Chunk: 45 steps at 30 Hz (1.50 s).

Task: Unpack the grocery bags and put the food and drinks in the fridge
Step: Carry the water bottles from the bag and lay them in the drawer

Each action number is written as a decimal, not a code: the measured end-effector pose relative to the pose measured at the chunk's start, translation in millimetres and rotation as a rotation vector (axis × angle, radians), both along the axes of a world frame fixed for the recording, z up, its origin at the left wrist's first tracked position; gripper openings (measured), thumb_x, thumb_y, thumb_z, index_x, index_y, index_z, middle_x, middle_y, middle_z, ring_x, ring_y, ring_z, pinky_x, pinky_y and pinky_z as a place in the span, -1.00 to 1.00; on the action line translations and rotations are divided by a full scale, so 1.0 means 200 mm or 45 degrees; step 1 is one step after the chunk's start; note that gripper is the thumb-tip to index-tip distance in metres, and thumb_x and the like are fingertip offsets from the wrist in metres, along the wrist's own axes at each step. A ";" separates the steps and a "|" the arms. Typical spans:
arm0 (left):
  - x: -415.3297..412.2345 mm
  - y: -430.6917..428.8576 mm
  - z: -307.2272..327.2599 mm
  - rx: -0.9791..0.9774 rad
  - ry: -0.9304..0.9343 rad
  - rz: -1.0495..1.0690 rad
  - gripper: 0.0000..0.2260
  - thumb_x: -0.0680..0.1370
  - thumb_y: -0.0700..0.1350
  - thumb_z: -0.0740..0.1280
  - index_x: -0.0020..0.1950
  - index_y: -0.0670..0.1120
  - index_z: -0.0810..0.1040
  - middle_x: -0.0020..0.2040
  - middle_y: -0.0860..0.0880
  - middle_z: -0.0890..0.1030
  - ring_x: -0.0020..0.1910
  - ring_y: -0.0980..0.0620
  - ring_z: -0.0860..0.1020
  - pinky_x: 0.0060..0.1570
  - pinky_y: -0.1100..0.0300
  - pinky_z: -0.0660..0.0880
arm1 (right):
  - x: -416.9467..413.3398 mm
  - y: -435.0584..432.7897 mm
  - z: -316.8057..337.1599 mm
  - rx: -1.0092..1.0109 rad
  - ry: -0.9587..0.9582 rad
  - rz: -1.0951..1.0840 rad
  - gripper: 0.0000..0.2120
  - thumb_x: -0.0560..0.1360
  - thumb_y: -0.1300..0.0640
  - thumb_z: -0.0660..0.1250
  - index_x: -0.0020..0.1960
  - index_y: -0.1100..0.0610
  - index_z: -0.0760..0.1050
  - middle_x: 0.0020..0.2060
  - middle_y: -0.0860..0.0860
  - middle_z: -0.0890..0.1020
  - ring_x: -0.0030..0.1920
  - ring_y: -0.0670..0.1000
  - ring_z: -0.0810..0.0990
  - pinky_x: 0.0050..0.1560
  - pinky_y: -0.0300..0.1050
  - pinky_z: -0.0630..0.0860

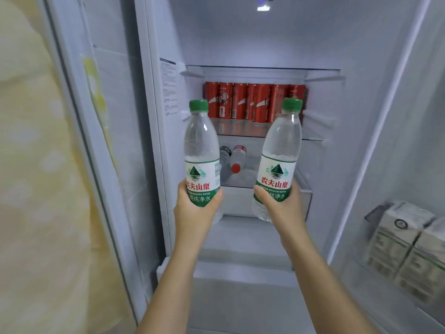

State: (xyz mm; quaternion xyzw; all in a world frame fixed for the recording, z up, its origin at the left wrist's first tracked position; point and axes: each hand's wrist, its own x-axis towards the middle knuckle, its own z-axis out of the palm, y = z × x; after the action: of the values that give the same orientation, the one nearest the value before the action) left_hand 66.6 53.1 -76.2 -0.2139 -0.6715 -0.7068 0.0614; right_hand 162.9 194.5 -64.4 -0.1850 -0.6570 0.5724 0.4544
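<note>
1. Bottles of water, two of them: the left bottle [201, 150] and the right bottle [280, 150], both green-capped, are held up in front of the open fridge [361, 116] and rest on no shelf yet.
2. Each is gripped low, round the label, so the cap end is free. This probably lets the bottle go in top-first or be laid down without changing the grip.
3. The left hand [196, 208] is closed firmly on its bottle, thumb on the outer side and fingers curled round the side facing the other hand. This bottle stands upright.
4. The right hand [280, 206] grips the same way, with its thumb across the label on the inner side. Its bottle tilts, the cap leaning away from the left hand.
5. Beyond and above the hands, a row of red cans [252, 102] fills the back of a shelf [240, 130], showing between the two caps.
6. Just past the knuckles, between the two held bottles, other bottles [237, 157] lie on their sides one level down. That level looks the likely spot for these two.
7. Out to the right of the right hand, and nearer, cartons [407, 247] stand in the door rack.
</note>
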 end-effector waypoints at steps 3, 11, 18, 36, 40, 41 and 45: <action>-0.17 0.09 -0.08 -0.031 -0.063 -0.047 -0.57 0.40 -0.08 0.53 0.18 0.07 0.43 0.01 0.21 0.61 -0.14 0.45 0.54 -0.19 0.49 0.45 | -0.16 0.09 -0.07 0.007 -0.065 -0.020 -0.53 0.37 0.24 0.53 0.19 0.05 0.44 -0.04 -0.10 0.67 -0.06 -0.16 0.65 -0.08 -0.23 0.58; -0.46 0.30 -0.39 -0.133 -0.198 -0.166 -0.53 0.37 -0.22 0.54 0.08 0.15 0.38 -0.02 0.15 0.61 -0.10 0.25 0.59 -0.31 0.46 0.45 | -0.42 0.24 -0.38 -0.085 -0.298 -0.060 -0.47 0.36 0.27 0.53 0.20 0.07 0.34 0.00 -0.04 0.60 -0.03 -0.11 0.61 -0.08 -0.13 0.57; -0.58 0.40 -0.66 -0.305 -0.291 -0.189 -0.46 0.33 -0.18 0.56 0.19 0.03 0.38 0.02 0.07 0.63 -0.05 0.11 0.62 -0.13 0.04 0.61 | -0.53 0.28 -0.69 -0.130 -0.456 -0.063 -0.49 0.36 0.28 0.54 0.13 -0.01 0.33 0.02 -0.03 0.59 -0.01 -0.09 0.60 -0.13 -0.28 0.53; -0.67 0.46 -0.78 -0.417 -0.266 -0.314 -0.43 0.37 -0.19 0.56 0.22 0.04 0.29 0.01 0.23 0.51 -0.03 0.29 0.52 -0.22 0.55 0.41 | -0.59 0.38 -0.82 -0.181 -0.533 0.005 -0.47 0.37 0.30 0.52 0.21 0.04 0.36 0.03 -0.11 0.59 0.05 -0.16 0.60 -0.17 -0.44 0.50; -0.66 0.41 -0.74 -0.381 -0.202 -0.222 -0.38 0.33 -0.02 0.57 0.27 0.04 0.31 0.18 0.04 0.46 0.12 0.12 0.49 0.02 0.33 0.46 | -0.51 0.38 -0.71 -0.162 -0.527 -0.018 -0.36 0.39 0.20 0.54 0.32 -0.03 0.27 0.13 -0.11 0.50 0.11 -0.20 0.52 -0.12 -0.43 0.50; -0.65 0.40 -0.70 -0.370 -0.141 -0.151 -0.39 0.35 0.03 0.54 0.29 0.02 0.31 0.19 0.04 0.43 0.14 0.10 0.46 0.08 0.28 0.43 | -0.49 0.39 -0.66 -0.125 -0.512 -0.070 -0.33 0.41 0.15 0.52 0.38 -0.03 0.24 0.16 -0.09 0.47 0.14 -0.17 0.50 -0.06 -0.37 0.49; -0.69 0.42 -0.44 -0.193 0.255 0.051 -0.41 0.37 0.14 0.43 0.29 -0.09 0.36 0.15 0.04 0.39 0.15 0.12 0.39 0.14 0.44 0.30 | -0.49 0.45 -0.39 0.095 -0.491 -0.214 -0.45 0.49 -0.02 0.41 0.41 -0.02 0.28 0.12 -0.06 0.46 0.07 -0.10 0.50 -0.04 -0.28 0.46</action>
State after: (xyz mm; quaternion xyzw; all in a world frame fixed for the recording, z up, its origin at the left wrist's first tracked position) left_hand -71.6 136.6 -164.5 -0.2739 -0.7176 -0.6278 0.1259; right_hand 64.6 284.3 -141.5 -0.3284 -0.7348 0.4617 0.3729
